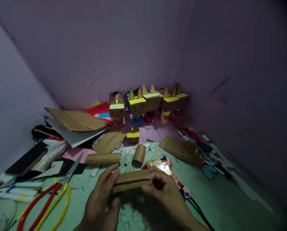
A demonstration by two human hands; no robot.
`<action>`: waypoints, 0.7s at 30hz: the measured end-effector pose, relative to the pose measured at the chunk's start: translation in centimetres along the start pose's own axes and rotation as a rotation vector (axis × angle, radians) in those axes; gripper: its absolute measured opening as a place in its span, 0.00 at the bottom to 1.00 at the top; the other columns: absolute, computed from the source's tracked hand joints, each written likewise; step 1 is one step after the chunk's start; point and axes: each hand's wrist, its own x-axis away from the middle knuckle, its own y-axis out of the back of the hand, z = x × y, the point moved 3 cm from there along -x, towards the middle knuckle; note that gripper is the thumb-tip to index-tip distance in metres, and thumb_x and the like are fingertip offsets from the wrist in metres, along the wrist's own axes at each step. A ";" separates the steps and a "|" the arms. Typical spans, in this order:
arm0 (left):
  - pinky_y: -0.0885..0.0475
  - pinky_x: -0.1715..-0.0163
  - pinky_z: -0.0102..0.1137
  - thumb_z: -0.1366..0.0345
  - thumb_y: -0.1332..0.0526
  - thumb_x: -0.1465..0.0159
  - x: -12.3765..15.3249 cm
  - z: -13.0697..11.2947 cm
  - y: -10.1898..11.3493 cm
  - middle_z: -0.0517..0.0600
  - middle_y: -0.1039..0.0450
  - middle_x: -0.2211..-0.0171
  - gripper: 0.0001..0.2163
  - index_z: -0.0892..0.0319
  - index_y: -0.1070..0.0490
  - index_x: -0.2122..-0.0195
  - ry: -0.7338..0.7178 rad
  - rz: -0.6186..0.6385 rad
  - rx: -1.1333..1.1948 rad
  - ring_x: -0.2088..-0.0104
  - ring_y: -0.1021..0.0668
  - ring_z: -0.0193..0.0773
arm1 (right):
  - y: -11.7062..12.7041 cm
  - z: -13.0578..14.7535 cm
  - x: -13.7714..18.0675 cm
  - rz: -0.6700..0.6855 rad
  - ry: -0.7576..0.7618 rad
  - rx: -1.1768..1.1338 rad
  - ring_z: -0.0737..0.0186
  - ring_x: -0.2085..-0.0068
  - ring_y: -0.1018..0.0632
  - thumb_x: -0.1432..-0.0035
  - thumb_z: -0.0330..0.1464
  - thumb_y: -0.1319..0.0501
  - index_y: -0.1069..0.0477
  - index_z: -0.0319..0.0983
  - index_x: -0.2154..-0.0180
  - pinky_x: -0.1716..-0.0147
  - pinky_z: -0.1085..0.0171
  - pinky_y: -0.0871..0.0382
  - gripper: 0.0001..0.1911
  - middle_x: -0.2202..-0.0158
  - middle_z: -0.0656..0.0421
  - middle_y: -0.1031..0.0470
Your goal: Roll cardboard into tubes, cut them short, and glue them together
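Above the near green tabletop [226, 202], left hand [101, 200] and right hand [164, 187] grasped opposite ends of a cardboard piece [132, 178] (dark gap lengthwise); scissors [64, 184] lay left, a cardboard tube [139, 154] farther off.

The left hand [101, 199] hides what is probably one end of the cardboard piece [133, 175]

Narrow brown cardboard piece [133, 180], folded lengthwise, dark gap along it, slightly tilted, held between fingers [147, 190]
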 end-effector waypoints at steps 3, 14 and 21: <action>0.25 0.61 0.30 0.72 0.43 0.41 -0.4 0.1 0.6 0.55 0.36 0.50 0.22 0.55 0.39 0.45 0.338 -0.109 0.166 0.59 0.25 0.39 | 0.8 0.1 -0.2 -0.041 0.012 -0.045 0.59 0.66 0.31 0.62 0.43 0.28 0.25 0.38 0.79 0.68 0.61 0.35 0.15 0.70 0.57 0.32; 0.37 0.84 0.23 0.57 0.35 0.46 -0.7 -1.3 0.0 0.49 0.30 0.79 0.11 0.62 0.26 0.74 0.854 0.105 0.938 0.82 0.31 0.30 | -0.7 -0.3 0.6 -0.042 0.054 0.095 0.55 0.65 0.28 0.68 0.44 0.26 0.24 0.38 0.82 0.66 0.57 0.31 0.17 0.69 0.53 0.29; 0.36 0.85 0.22 0.56 0.33 0.49 -0.3 0.2 0.1 0.46 0.32 0.80 0.14 0.62 0.29 0.77 1.019 0.093 1.145 0.81 0.32 0.29 | 1.0 0.5 0.3 -0.141 -0.004 -0.029 0.61 0.69 0.25 0.54 0.47 0.33 0.24 0.40 0.69 0.67 0.60 0.30 0.17 0.69 0.57 0.27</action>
